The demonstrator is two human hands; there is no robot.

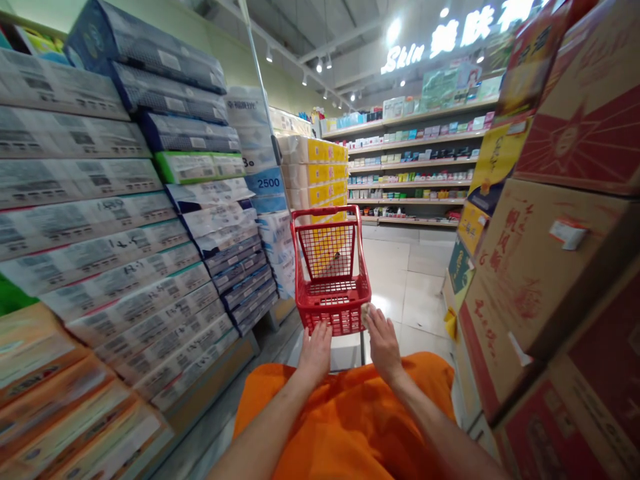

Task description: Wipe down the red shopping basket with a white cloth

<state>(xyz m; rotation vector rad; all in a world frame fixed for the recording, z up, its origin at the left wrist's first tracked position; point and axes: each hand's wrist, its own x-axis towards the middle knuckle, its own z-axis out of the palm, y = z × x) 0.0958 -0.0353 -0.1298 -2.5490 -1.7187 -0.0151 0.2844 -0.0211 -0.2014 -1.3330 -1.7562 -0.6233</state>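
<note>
A red plastic shopping cart with a grid basket stands straight in front of me, its tall handle end farther away. My left hand rests at the lower near edge of the basket, its fingers stretched out and nothing seen in them. At the near right corner, my right hand presses a small pale cloth against the red plastic. The fingers are bent over the cloth, which hides part of it. Orange clothing covers my lap below both hands.
Tall stacks of packaged tissue line the left side. Cardboard cartons are piled close on the right. Beyond the cart are yellow-and-white paper packs, pale floor tiles and shelves of small products.
</note>
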